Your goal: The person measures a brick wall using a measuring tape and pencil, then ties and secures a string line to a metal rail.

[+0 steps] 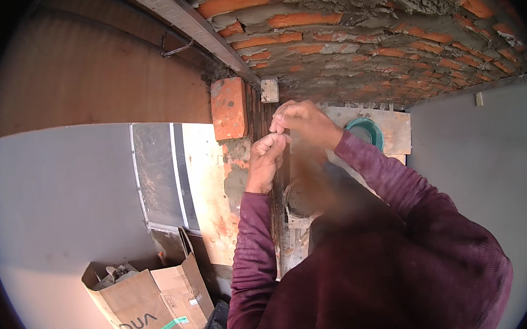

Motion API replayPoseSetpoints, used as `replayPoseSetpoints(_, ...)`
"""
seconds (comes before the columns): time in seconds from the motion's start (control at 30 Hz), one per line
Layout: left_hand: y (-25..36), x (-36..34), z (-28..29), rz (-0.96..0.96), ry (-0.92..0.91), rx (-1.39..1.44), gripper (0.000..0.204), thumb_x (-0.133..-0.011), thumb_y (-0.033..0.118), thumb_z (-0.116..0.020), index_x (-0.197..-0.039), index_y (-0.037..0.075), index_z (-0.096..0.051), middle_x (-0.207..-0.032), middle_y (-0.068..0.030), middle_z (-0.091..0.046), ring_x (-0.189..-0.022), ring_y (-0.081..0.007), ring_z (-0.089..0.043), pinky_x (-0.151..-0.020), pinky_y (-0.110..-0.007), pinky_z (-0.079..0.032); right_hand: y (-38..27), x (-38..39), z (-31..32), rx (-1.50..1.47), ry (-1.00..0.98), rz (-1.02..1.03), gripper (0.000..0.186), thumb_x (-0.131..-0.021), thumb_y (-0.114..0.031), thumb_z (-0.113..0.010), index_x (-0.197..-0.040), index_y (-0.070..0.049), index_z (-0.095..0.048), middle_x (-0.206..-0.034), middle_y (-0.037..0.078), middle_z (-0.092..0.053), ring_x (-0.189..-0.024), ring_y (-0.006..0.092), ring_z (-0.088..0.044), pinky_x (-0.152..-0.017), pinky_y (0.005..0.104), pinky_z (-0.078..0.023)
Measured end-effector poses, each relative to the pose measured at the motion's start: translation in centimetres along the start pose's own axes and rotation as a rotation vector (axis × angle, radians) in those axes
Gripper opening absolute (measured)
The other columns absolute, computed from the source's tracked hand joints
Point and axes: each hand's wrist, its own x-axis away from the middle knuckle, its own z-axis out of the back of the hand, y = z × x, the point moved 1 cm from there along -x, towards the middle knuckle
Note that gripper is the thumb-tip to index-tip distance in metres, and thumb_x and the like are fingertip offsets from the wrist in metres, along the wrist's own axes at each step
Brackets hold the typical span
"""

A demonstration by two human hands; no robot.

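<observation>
My left hand [266, 161] and my right hand [307, 121] meet in the middle of the view, fingertips close together or touching. Both are closed in a pinch, and whatever they may hold is too small to make out. Just left of them, an orange brick [229, 109] sits at the end of a mortar-smeared wall edge [237, 177]. A small pale block [269, 91] is beyond my fingers, close to the foot of a metal post [188, 31]. Rough brickwork with grey mortar [353, 40] spreads out at the far side.
A teal basin [365, 133] stands on a board beyond my right forearm. Partly hidden by my body is a round dark container [300, 200]. At the lower left an open cardboard box [141, 307] holds debris. A brown panel [89, 73] fills the upper left.
</observation>
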Motion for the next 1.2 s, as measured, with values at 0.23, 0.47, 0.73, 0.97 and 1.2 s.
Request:
replayPoseSetpoints(0.23,-0.6,4.5,-0.9,-0.107,0.128,0.07,0.029,-0.102,0.027,-0.052,-0.119,0.005,-0.058,-0.074,0.0072,-0.049,-0.058,-0.0005,-0.038,-0.052,-0.017,-0.031,-4.0,-0.3,-0.1,-0.086,0.198,0.001,0.036,-0.101,-0.032,-0.052,-0.089,-0.002,-0.068,-0.087,0.006,-0.069,-0.068,0.0082,-0.057,-0.061,0.0227,-0.047)
replayPoseSetpoints(0.47,-1.9,10.2,0.5,-0.076,-0.139,0.069,0.077,-0.098,0.061,-0.03,-0.14,-0.002,-0.042,-0.11,-0.0108,-0.063,-0.104,-0.0178,-0.062,-0.095,-0.031,-0.048,-6.9,-1.4,0.1,-0.329,0.247,0.109,0.032,-0.102,-0.03,-0.052,-0.098,0.001,-0.06,-0.09,0.014,-0.068,-0.072,0.0166,-0.07,-0.059,0.0258,-0.059)
replayPoseSetpoints(0.73,-1.8,15.2,-1.0,-0.2,-0.117,0.103,0.061,-0.1,0.027,-0.054,-0.149,-0.001,-0.03,-0.123,-0.0136,-0.061,-0.099,-0.0157,-0.062,-0.085,-0.028,-0.049,-7.2,-0.5,0.5,-0.324,0.28,0.069,0.033,-0.102,-0.029,-0.051,-0.099,0.003,-0.057,-0.091,0.014,-0.066,-0.078,0.0193,-0.07,-0.068,0.0292,-0.061)
replayPoseSetpoints(0.97,-1.0,16.0,-2.7,-0.47,0.135,-0.101,0.042,-0.094,0.017,-0.064,-0.131,-0.002,-0.056,-0.105,-0.0108,-0.07,-0.077,-0.0084,-0.058,-0.066,-0.022,-0.047,-3.7,1.1,3.0,-0.479,0.374,-0.118,0.028,-0.102,-0.024,-0.052,-0.102,0.003,-0.056,-0.083,0.011,-0.063,-0.07,0.0171,-0.068,-0.059,0.0271,-0.061)
replayPoseSetpoints(1.2,-2.8,13.8,-1.1,-0.188,0.083,0.0,0.024,-0.095,0.011,-0.061,-0.116,0.001,-0.063,-0.094,-0.0089,-0.07,-0.059,-0.0035,-0.044,-0.055,-0.019,-0.035,-2.4,1.4,4.6,-0.379,0.558,-0.085,0.028,-0.1,-0.027,-0.056,-0.104,0.001,-0.061,-0.071,0.005,-0.061,-0.051,0.0083,-0.055,-0.043,0.0204,-0.045)
